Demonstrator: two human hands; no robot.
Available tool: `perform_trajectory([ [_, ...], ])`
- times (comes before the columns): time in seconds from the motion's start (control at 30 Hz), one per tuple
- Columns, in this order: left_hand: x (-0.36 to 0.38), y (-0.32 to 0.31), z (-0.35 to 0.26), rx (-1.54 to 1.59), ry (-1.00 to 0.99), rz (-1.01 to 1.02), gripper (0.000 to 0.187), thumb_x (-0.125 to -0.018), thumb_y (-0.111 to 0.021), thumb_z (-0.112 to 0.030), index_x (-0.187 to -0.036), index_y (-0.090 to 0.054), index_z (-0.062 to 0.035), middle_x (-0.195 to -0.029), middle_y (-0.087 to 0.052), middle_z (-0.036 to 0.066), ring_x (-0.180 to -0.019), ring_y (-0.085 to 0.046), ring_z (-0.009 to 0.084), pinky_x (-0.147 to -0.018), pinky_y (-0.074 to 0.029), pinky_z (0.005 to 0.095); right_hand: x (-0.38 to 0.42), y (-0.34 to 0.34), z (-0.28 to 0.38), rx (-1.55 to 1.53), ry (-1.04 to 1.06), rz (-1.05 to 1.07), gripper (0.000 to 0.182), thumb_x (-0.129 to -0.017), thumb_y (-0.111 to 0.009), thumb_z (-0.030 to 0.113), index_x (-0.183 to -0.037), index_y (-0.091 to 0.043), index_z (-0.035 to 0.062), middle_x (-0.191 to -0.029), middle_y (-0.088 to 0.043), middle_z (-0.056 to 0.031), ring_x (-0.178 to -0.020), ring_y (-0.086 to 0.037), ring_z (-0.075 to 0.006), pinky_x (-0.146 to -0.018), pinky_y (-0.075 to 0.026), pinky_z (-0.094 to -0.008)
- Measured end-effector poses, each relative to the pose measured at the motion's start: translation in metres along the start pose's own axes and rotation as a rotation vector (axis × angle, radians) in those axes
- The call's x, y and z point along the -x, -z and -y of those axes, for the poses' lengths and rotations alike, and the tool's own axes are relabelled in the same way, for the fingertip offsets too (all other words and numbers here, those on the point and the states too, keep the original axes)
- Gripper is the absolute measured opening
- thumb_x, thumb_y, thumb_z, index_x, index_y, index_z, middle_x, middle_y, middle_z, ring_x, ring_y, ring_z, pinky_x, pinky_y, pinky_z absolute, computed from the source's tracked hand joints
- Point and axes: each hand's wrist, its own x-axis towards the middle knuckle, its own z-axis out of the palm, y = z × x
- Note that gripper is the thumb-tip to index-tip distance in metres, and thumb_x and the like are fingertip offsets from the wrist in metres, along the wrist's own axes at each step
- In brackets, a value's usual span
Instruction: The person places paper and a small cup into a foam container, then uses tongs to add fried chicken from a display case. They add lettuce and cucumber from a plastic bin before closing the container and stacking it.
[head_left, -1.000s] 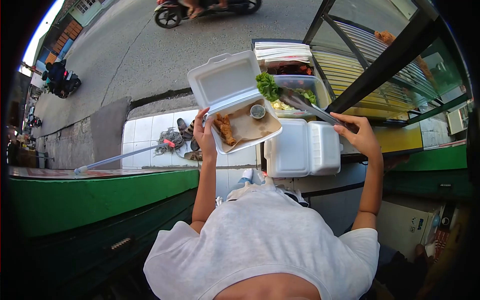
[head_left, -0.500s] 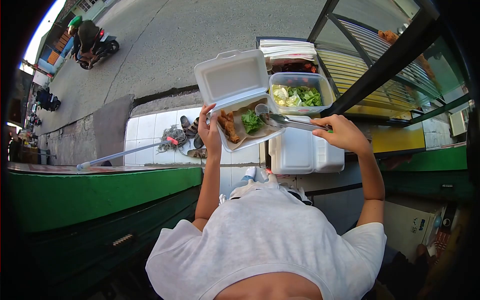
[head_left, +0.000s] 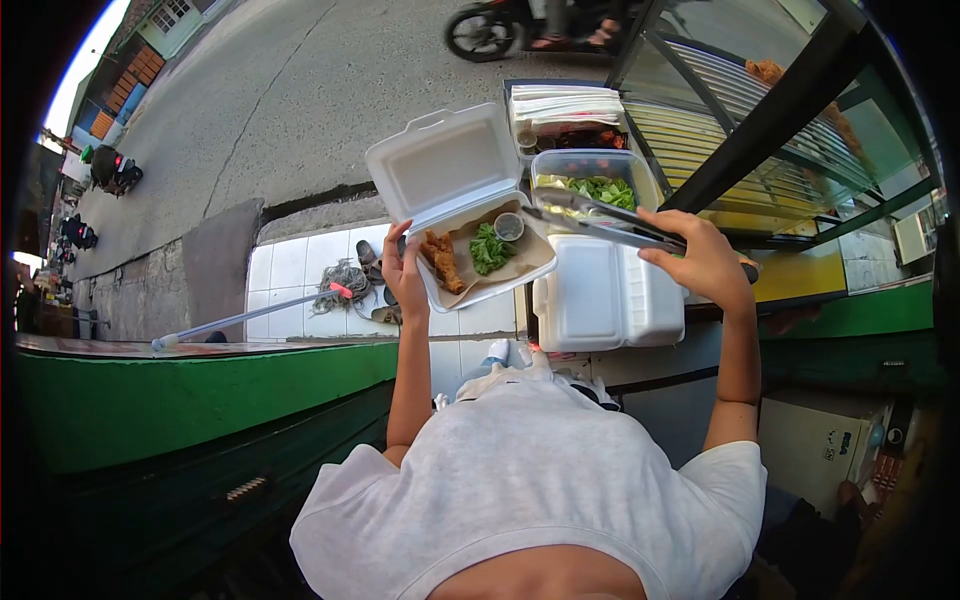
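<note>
My left hand [head_left: 403, 268] grips the left edge of an open white foam takeout box [head_left: 447, 213], its lid tilted back. Brown paper lines the box. On it lie a piece of fried chicken [head_left: 442, 262], a green lettuce leaf [head_left: 490, 250] and a small clear sauce cup [head_left: 509, 227]. Metal tongs [head_left: 610, 228] are held in my right hand [head_left: 692, 254], their tips apart with nothing between them, just right of the box. Beneath the tongs is a clear plastic tub [head_left: 645, 180] with cut lettuce and paler vegetable pieces [head_left: 607, 191].
Closed foam boxes [head_left: 585, 300] stand right of the open one. Behind the tub are stacked white papers [head_left: 565, 105] and dark red packets [head_left: 580, 138]. A glass display case [head_left: 740, 130] rises at right. A mop [head_left: 340, 290] lies left; a motorbike [head_left: 490, 30] passes beyond.
The tongs have let go of the sauce cup and drawn back right; it now sits by the lettuce leaf. The open box has shifted slightly left. A motorbike has entered at the top.
</note>
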Motion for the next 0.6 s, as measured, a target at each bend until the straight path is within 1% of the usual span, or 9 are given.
perform_trajectory([
  [0.07,0.001,0.005,0.001,-0.009,0.049,-0.010,0.027,-0.090,-0.051,-0.002,-0.117,-0.058,0.0001,-0.124,-0.056,0.009,-0.127,-0.041,0.0184,-0.107,-0.026,0.0318,-0.008,-0.002,-0.012,0.105,-0.036,-0.213,0.050,-0.078,-0.070,0.025,-0.124,-0.060,0.0080,-0.112,-0.065,-0.0135,-0.106,-0.060,-0.0307,-0.091,-0.046,-0.0368],
  [0.1,0.001,0.008,0.003,0.029,0.073,0.004,0.027,-0.090,-0.051,-0.002,-0.116,-0.058,0.0002,-0.125,-0.056,0.009,-0.123,-0.044,0.0176,-0.105,-0.029,0.0311,-0.015,-0.006,-0.018,0.128,-0.072,-0.224,0.051,-0.078,-0.071,0.026,-0.125,-0.059,0.0074,-0.111,-0.065,-0.0140,-0.106,-0.060,-0.0311,-0.090,-0.046,-0.0380],
  [0.23,0.004,0.008,0.000,0.034,0.087,-0.005,0.027,-0.090,-0.051,-0.002,-0.116,-0.058,0.0003,-0.123,-0.056,0.009,-0.119,-0.046,0.0165,-0.103,-0.031,0.0303,-0.048,-0.025,-0.035,0.262,-0.108,-0.203,0.053,-0.075,-0.073,0.026,-0.122,-0.060,0.0066,-0.106,-0.066,-0.0155,-0.102,-0.062,-0.0315,-0.087,-0.048,-0.0392],
  [0.3,0.005,0.008,0.002,0.003,0.061,-0.007,0.027,-0.090,-0.052,-0.002,-0.116,-0.058,0.0007,-0.121,-0.057,0.008,-0.118,-0.047,0.0162,-0.103,-0.031,0.0299,-0.067,-0.035,-0.042,0.372,-0.145,-0.101,0.052,-0.071,-0.076,0.027,-0.117,-0.064,0.0074,-0.101,-0.067,-0.0164,-0.097,-0.063,-0.0325,-0.084,-0.050,-0.0410],
  [0.33,0.006,0.007,0.002,0.003,0.061,-0.006,0.027,-0.090,-0.052,-0.002,-0.116,-0.058,0.0007,-0.121,-0.057,0.008,-0.118,-0.047,0.0162,-0.103,-0.031,0.0299,-0.076,-0.039,-0.045,0.372,-0.146,-0.102,0.052,-0.071,-0.076,0.027,-0.117,-0.064,0.0074,-0.101,-0.067,-0.0164,-0.097,-0.063,-0.0325,-0.084,-0.050,-0.0410],
  [0.4,0.006,0.006,0.003,0.017,0.055,-0.004,0.024,-0.091,-0.051,0.000,-0.113,-0.060,0.0010,-0.123,-0.057,0.009,-0.122,-0.046,0.0181,-0.103,-0.032,0.0293,-0.092,-0.048,-0.051,0.382,-0.130,-0.016,0.046,-0.069,-0.077,0.028,-0.109,-0.068,0.0077,-0.096,-0.068,-0.0162,-0.093,-0.065,-0.0330,-0.080,-0.051,-0.0423],
  [0.43,0.006,0.007,0.004,0.017,0.053,-0.005,0.024,-0.091,-0.051,0.000,-0.113,-0.060,0.0010,-0.123,-0.057,0.009,-0.122,-0.046,0.0181,-0.103,-0.032,0.0293,-0.097,-0.053,-0.052,0.382,-0.125,-0.032,0.041,-0.069,-0.077,0.028,-0.104,-0.070,0.0096,-0.095,-0.069,-0.0161,-0.092,-0.065,-0.0326,-0.080,-0.051,-0.0429],
  [0.57,0.008,0.007,0.007,0.009,0.069,0.003,0.026,-0.090,-0.053,-0.003,-0.116,-0.058,0.0013,-0.121,-0.057,0.008,-0.120,-0.045,0.0152,-0.103,-0.030,0.0293,-0.095,-0.057,-0.064,0.381,-0.123,-0.042,0.036,-0.070,-0.075,0.026,-0.102,-0.070,0.0105,-0.093,-0.069,-0.0165,-0.090,-0.065,-0.0325,-0.079,-0.051,-0.0431],
  [0.6,0.008,0.006,0.007,0.020,0.079,0.007,0.026,-0.090,-0.053,-0.003,-0.116,-0.058,0.0013,-0.121,-0.057,0.008,-0.121,-0.045,0.0152,-0.104,-0.030,0.0293,-0.092,-0.057,-0.066,0.342,-0.143,-0.095,0.033,-0.072,-0.074,0.025,-0.102,-0.071,0.0117,-0.093,-0.069,-0.0162,-0.089,-0.065,-0.0325,-0.078,-0.050,-0.0431],
])
